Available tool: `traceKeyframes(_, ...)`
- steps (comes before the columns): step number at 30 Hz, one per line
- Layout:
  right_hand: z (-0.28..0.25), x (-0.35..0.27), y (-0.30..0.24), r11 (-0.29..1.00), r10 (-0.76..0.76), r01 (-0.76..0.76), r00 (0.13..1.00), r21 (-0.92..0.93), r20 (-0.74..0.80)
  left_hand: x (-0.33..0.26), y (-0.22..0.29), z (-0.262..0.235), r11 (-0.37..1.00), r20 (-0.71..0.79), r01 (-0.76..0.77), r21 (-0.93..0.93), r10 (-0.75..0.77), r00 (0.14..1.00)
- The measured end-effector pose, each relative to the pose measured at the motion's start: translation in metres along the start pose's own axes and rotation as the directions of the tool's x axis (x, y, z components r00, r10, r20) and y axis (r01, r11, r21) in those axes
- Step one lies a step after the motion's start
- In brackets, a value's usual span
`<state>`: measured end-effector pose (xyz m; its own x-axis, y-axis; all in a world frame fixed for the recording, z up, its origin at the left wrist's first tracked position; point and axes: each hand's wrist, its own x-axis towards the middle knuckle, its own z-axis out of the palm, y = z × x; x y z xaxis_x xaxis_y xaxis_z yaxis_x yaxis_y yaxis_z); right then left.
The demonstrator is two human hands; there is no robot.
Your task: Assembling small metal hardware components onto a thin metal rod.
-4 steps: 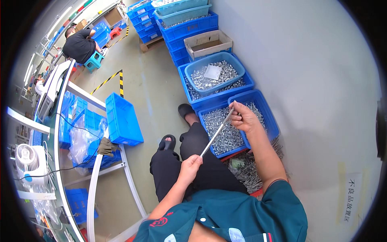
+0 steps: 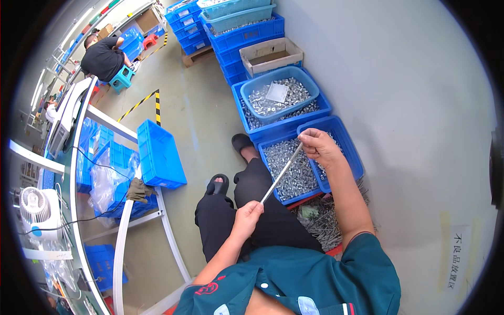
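A thin metal rod (image 2: 282, 175) slants between my two hands, above my lap. My left hand (image 2: 247, 217) pinches its lower end. Up at the other end, my right hand (image 2: 321, 146) has thumb and fingers closed on the tip; whether a small part sits there I cannot make out. Under the right hand stand two blue bins of small metal parts, a left bin (image 2: 290, 169) and a right bin (image 2: 350, 152). Below the right forearm lies a heap of long metal rods (image 2: 326, 227), partly hidden by the arm.
Beyond the bins, a light-blue basket (image 2: 253, 107) of metal parts rests in a larger blue bin. Stacked crates (image 2: 229, 52) stand along the wall. At left are a white-framed workbench (image 2: 122, 252), an empty blue crate (image 2: 161, 157) and a fan (image 2: 39, 207). Another person (image 2: 100, 58) sits far off.
My right hand has shifted slightly at the rod's upper end. The left hand and the rod look almost unmoved.
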<state>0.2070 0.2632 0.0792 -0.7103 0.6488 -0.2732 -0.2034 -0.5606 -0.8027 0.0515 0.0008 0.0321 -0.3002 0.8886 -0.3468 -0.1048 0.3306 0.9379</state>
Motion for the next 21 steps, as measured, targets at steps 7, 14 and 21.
traceKeyframes(7, 0.0, 0.002, -0.006, 0.994, 0.084, -0.089, 0.992, 0.056, 0.096, -0.001, 0.001, -0.001, 0.998, 0.003, 0.01, -0.057, -0.01, 1.0)
traceKeyframes(14, 0.03, -0.009, 0.032, 0.988, 0.152, -0.149, 0.986, -0.048, 0.068, 0.002, 0.003, 0.006, 0.996, -0.042, -0.046, -0.077, 0.043, 0.998)
traceKeyframes(21, 0.013, -0.022, 0.041, 0.94, 0.212, -0.231, 0.972, 0.25, 0.102, 0.001, 0.009, 0.002, 0.977, 0.0, 0.06, -0.203, -0.061, 0.998)
